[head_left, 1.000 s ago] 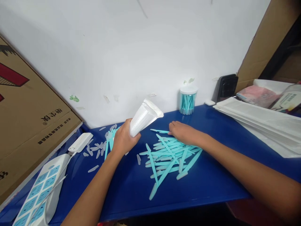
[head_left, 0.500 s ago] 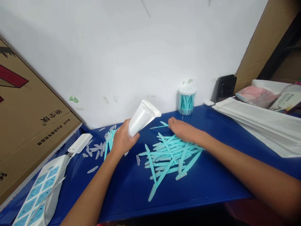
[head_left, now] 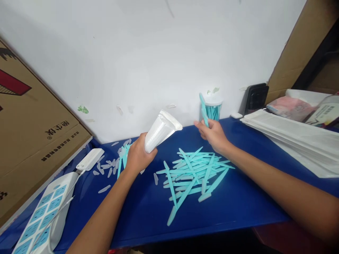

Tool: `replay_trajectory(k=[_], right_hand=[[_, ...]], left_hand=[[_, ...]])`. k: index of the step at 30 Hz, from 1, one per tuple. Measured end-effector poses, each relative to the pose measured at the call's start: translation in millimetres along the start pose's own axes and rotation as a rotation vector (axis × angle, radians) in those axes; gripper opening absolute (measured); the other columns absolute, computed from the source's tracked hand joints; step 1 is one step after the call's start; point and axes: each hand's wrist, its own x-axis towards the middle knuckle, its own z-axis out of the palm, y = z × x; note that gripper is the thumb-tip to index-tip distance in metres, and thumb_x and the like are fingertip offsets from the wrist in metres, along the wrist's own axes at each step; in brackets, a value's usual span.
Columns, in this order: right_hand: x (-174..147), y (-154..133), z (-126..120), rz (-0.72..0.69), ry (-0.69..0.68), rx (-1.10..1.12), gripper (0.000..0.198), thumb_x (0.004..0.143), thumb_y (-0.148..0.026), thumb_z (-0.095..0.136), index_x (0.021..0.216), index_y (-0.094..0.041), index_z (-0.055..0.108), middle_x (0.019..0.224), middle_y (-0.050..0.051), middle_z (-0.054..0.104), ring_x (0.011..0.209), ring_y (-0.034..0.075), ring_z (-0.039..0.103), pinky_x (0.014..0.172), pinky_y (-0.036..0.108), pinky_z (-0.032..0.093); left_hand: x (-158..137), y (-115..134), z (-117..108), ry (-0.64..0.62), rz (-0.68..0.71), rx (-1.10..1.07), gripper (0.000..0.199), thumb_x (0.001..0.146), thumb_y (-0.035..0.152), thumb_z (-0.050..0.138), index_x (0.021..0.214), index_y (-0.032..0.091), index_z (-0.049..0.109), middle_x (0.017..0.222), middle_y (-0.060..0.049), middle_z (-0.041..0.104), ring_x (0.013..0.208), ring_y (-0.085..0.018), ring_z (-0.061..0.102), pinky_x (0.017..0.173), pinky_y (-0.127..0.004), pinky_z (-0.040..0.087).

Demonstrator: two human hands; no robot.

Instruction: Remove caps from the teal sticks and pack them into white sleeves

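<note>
My left hand (head_left: pixel 140 155) is wrapped round a white, partly see-through plastic packet (head_left: pixel 160 132), tilted up to the right; its contents cannot be made out. Raised near the wall, my right hand (head_left: pixel 212 134) grips a teal eyebrow razor (head_left: pixel 203 106) that points upward. Behind that razor stands a clear tub (head_left: pixel 214 112) full of teal sticks, partly covered by it. A loose pile of teal eyebrow razors (head_left: pixel 193 173) lies on the blue table (head_left: pixel 148 218) between my forearms. More teal razors (head_left: pixel 122 158) are half hidden behind my left hand.
Small clear caps (head_left: pixel 108 165) are scattered at the left, near a white adapter (head_left: pixel 90 158) and a power strip (head_left: pixel 43 215). A printed cardboard box (head_left: pixel 42 134) leans at the left. White flat sheets (head_left: pixel 291 137) and a black object (head_left: pixel 256 98) occupy the right side.
My right hand has risen from the table behind the pile, turning palm-up with a teal razor now upright in it. My left hand and the white packet have hardly moved.
</note>
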Motion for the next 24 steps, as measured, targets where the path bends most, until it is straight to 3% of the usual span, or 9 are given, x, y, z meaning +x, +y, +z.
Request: replay_trajectory(k=[3,8,13,16,19,21,24], right_hand=[[2,4,-2,-0.009,0.08,0.091,0.053,0.082,-0.047,0.074,0.066,-0.026,0.029,0.054,-0.01,0.024,0.046,0.008,0.022,0.044,0.025,0.019],[4,25,-2,0.011,0.099,0.038,0.047,0.082,-0.042,0.072,0.062,-0.026,0.032,0.051,-0.008,0.034,0.045,0.01,0.033,0.045,0.027,0.033],[2,30,-1,0.0,0.091,-0.055,0.05,0.087,-0.045,0.066,0.063,-0.027,0.026,0.053,-0.008,0.029,0.047,0.011,0.028,0.045,0.026,0.027],[2,24,-4,-0.002,0.044,-0.113,0.051,0.087,-0.047,0.067,0.061,-0.026,0.028,0.053,-0.007,0.03,0.049,0.012,0.031,0.049,0.028,0.029],[0,9,-10,-0.063,-0.156,-0.327,0.043,0.089,-0.052,0.066,0.062,-0.023,0.049,0.056,-0.004,0.041,0.054,0.014,0.039,0.056,0.03,0.033],[-3,-3,-12,-0.117,-0.389,-0.535,0.04,0.091,-0.059,0.064,0.077,-0.022,0.067,0.061,-0.003,0.048,0.055,0.015,0.042,0.058,0.03,0.034],[-11,-16,-11,-0.084,-0.633,-0.756,0.053,0.081,-0.072,0.07,0.099,-0.023,0.074,0.074,0.001,0.061,0.061,0.017,0.051,0.057,0.029,0.034]], left_hand=[[0,0,0,-0.002,-0.006,-0.003,0.053,0.08,0.03,0.065,0.131,0.024,0.052,0.107,-0.008,0.073,0.095,-0.033,0.07,0.073,-0.038,0.051],[-1,0,-1,0.002,0.002,-0.002,0.052,0.081,0.03,0.064,0.131,0.024,0.052,0.106,-0.008,0.072,0.093,-0.033,0.069,0.072,-0.038,0.05],[-1,0,-1,0.004,0.006,0.0,0.051,0.08,0.03,0.064,0.13,0.024,0.053,0.105,-0.007,0.072,0.094,-0.032,0.069,0.072,-0.038,0.049],[-1,0,-1,0.009,0.004,0.001,0.051,0.081,0.03,0.064,0.13,0.024,0.053,0.104,-0.007,0.072,0.093,-0.032,0.069,0.072,-0.037,0.049],[-1,0,0,0.013,0.007,0.003,0.051,0.081,0.03,0.064,0.13,0.023,0.053,0.104,-0.007,0.072,0.092,-0.032,0.069,0.072,-0.037,0.049],[-1,0,0,0.012,0.015,0.002,0.051,0.081,0.03,0.064,0.13,0.024,0.053,0.104,-0.007,0.072,0.093,-0.032,0.069,0.072,-0.037,0.048],[-1,1,-1,-0.004,0.014,0.005,0.052,0.08,0.03,0.065,0.131,0.024,0.052,0.105,-0.006,0.072,0.093,-0.032,0.069,0.07,-0.036,0.048]])
